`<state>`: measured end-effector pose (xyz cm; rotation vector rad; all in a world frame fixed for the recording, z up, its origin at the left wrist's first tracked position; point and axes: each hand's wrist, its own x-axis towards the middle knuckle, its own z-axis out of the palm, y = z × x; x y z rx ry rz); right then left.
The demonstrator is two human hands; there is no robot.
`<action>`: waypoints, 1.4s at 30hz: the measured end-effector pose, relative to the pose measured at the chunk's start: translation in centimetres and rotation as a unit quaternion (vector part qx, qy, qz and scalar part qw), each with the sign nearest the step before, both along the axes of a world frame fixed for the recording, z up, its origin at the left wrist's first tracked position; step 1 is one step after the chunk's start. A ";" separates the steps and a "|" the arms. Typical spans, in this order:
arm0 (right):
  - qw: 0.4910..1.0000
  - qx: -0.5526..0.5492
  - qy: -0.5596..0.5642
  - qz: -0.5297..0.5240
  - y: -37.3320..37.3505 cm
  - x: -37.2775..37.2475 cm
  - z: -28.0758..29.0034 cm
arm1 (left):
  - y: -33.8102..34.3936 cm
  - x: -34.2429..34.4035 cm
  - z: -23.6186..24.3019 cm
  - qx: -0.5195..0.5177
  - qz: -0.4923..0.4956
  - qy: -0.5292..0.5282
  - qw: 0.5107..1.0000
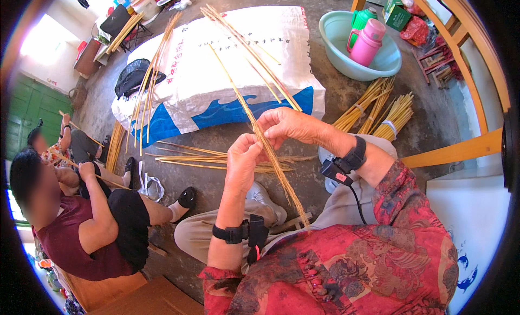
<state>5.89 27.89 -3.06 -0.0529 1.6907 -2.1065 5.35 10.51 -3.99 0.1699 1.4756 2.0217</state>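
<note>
My left hand [244, 155] pinches a long straw-coloured stalk [281, 180] around its middle, thumb and fingers closed on it. Just above and to the right, my right hand [284, 128] grips the same stalk. It slants from the white sack down toward my lap, thin and smooth at the top, brown and frayed below my fingers. On the white sack with a blue wave band [216, 71] lie more long stalks [252, 55] and a dark crumpled item [132, 79]. Other loose stalks [189, 160] lie on the concrete floor behind my hands.
Two co-workers [81, 223] sit at left holding stalks. A basin [336, 63] with pink [366, 44] and green flasks stands back right, beside tied stalk bundles [395, 117]. A wooden frame [455, 152] and white panel [460, 206] are at right; a wooden bench [124, 293] is lower left.
</note>
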 end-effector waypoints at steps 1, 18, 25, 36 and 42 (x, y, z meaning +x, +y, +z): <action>1.000 -0.005 -0.003 0.002 0.0 0.0 -0.1 | 0.0 0.0 0.1 0.000 0.000 -0.001 1.000; 0.998 -0.046 -0.018 -0.024 -0.1 -0.1 -0.4 | 0.1 -0.1 -0.3 0.031 -0.007 -0.016 0.999; 0.998 -0.037 -0.005 -0.045 -0.2 0.0 -0.2 | 0.6 0.2 -0.4 -0.009 0.005 0.013 1.000; 0.999 -0.037 0.013 -0.034 1.0 -0.2 -0.2 | 0.9 0.4 -0.3 0.018 0.014 -0.007 1.000; 0.998 -0.051 0.016 -0.045 1.6 -0.3 0.0 | 1.1 0.8 -0.2 0.026 -0.035 -0.050 0.998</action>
